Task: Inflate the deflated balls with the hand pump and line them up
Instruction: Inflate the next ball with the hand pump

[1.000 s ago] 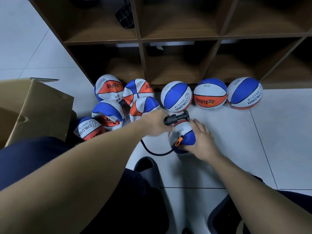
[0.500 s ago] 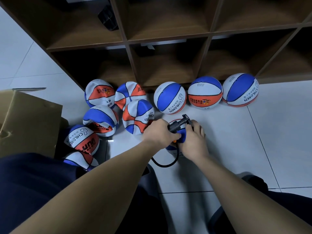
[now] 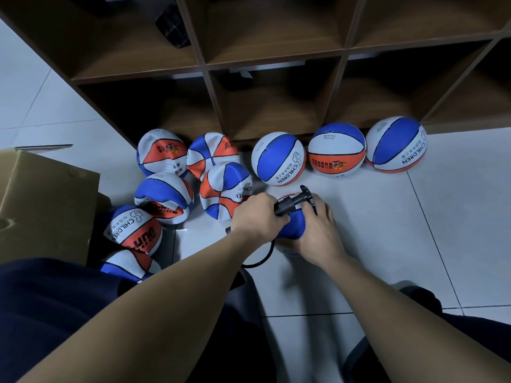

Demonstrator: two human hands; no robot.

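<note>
Left hand (image 3: 255, 214) wrapped tight round the black pump (image 3: 291, 203), T-handle poking up-right. Right hand (image 3: 318, 230) curled over the soft ball (image 3: 293, 226) on the floor (image 3: 387, 230), fingers gripping its far side, ball sits btwn both hands. Black hose (image 3: 262, 257) loops down under the left wrist. Behind, 3 round balls (image 3: 278, 158) in a row vs the shelf (image 3: 210, 64). Left side: saggy balls (image 3: 163, 197) in a heap by the cardboard box (image 3: 47, 205).
</note>
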